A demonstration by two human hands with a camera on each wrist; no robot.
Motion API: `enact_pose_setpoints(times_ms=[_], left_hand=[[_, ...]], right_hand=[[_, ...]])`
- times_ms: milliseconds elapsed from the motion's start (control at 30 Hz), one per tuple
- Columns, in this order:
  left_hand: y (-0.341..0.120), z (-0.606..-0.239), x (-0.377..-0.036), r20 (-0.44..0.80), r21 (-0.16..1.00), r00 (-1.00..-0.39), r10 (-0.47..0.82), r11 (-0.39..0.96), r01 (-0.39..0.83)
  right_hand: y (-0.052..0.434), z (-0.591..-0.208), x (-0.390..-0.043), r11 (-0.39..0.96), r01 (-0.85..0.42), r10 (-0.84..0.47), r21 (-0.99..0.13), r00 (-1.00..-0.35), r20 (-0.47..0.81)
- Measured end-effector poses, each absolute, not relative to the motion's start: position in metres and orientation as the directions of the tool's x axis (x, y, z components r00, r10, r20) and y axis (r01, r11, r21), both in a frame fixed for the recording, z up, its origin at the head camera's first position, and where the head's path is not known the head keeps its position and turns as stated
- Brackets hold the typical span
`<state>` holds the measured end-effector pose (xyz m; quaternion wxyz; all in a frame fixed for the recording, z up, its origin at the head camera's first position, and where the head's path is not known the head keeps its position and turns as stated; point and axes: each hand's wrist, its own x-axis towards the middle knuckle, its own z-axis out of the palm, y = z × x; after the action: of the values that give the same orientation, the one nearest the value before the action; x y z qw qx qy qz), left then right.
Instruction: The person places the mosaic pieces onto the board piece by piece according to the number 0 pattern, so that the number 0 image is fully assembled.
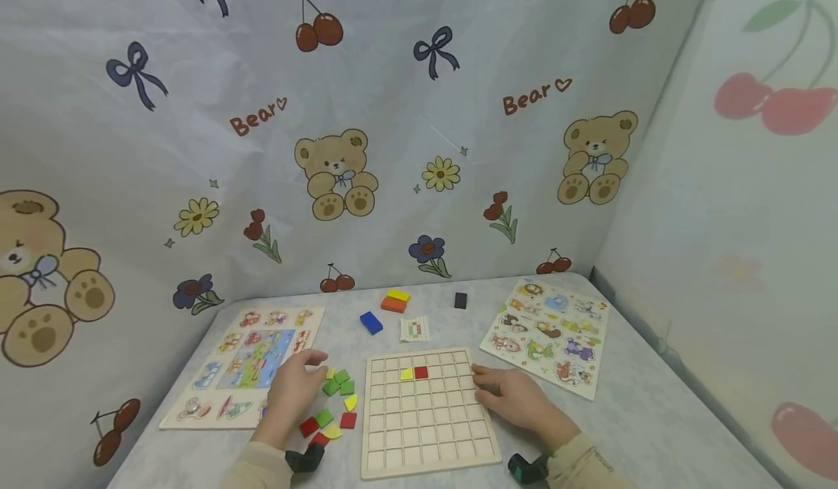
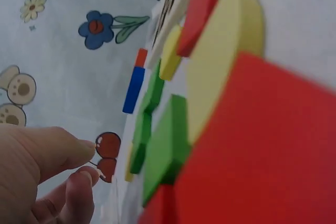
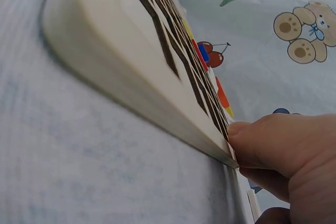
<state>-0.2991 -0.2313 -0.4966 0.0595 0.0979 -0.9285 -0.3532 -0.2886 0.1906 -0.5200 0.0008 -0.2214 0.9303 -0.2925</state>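
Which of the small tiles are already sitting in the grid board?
Only two: a yellow tile and a red tile, side by side in the grid board's second row. The other tiles lie loose by the left hand.

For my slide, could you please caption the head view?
Left hand over loose coloured tiles; right hand steadies the wooden grid board holding two tiles.
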Motion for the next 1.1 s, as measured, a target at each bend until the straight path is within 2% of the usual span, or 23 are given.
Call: enact_pose_setpoints(times_ms=[167, 833, 1100], left_hand=[[-0.239, -0.511, -0.302, 0.055, 0.649, -0.973, -0.225, 0.749, -0.137], [-0.234, -0.513, -0.301, 0.108, 0.556, -0.971, -0.214, 0.823, -0.119], [-0.232, -0.511, -0.299, 0.106, 0.581, -0.969, -0.225, 0.805, -0.124]], right_hand=[[0.19, -0.519, -0.288, 0.729, -0.404, -0.411, -0.553, -0.904, 0.119], [0.19, -0.52, -0.286, 0.72, -0.435, -0.427, -0.541, -0.892, 0.149], [0.19, -0.52, -0.286, 0.724, -0.433, -0.425, -0.537, -0.893, 0.148]])
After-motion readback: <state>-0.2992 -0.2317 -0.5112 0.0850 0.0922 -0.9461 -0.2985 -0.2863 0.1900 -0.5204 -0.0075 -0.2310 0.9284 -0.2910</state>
